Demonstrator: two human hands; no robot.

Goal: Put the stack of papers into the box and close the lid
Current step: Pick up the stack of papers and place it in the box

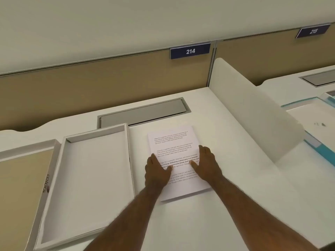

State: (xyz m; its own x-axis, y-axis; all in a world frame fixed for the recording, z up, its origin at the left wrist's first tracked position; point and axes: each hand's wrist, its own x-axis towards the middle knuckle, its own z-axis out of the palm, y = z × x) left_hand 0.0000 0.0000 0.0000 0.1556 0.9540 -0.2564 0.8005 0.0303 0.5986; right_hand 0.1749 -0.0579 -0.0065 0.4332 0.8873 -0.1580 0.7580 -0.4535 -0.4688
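Note:
A stack of printed white papers lies flat on the white desk, right of centre. My left hand rests on its left edge with the thumb on the top sheet. My right hand rests on the right edge, thumb also on the top sheet. Both hands flank the stack with fingers spread; the stack still lies on the desk. To the left stands the shallow white box, open and with nothing inside. Its lid, tan inside with a printed side, lies upside down at the far left, touching the box.
A grey cable hatch is set into the desk behind the papers. A white divider panel rises on the right. Beyond it the neighbouring desk holds a teal-edged tray. A tan partition with label 214 closes the back.

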